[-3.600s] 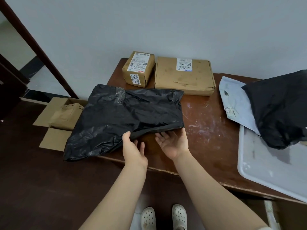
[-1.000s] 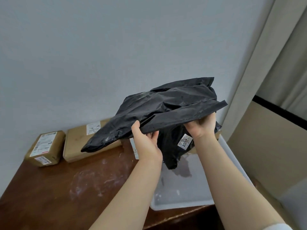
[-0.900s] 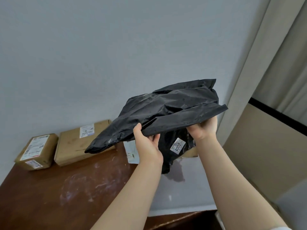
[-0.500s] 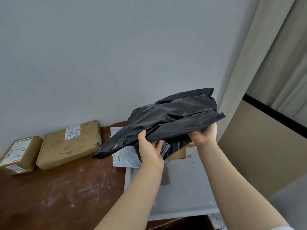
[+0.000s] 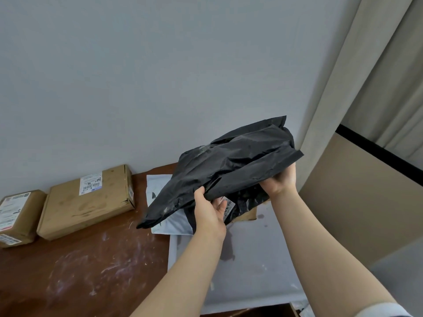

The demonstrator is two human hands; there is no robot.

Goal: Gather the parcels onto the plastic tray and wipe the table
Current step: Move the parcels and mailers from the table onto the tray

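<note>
Table (image 5: 75, 266): I see a brown wooden top with white scuff marks, running from the left edge under the tray.
Plastic tray (image 5: 256, 271): pale grey, it lies on the right part of the table, and its near half is bare.
Black parcel in my hands (image 5: 229, 170): a soft black plastic bag, held in the air above the far end of the tray. Its long axis goes from lower left to upper right; the low corner points down to the table and the high end points to the curtain (image 5: 366, 88).
Flat brown box (image 5: 89, 202): it lies on the table against the wall, with a white label on top.
Small brown box (image 5: 16, 216): just beside the flat box, on its left, partly cut by the picture edge.
Grey mailer (image 5: 169, 216): it lies under the black parcel, part on the table and part on the tray.
Second black parcel (image 5: 247, 204): on the tray behind my hands, mostly hidden, with a small white label.
Left hand (image 5: 209, 213): thumb on top and fingers below, closed on the near long edge, about the middle, so much of the bag hangs out to the left.
Right hand (image 5: 278, 181): it grips from below near the high end.
</note>
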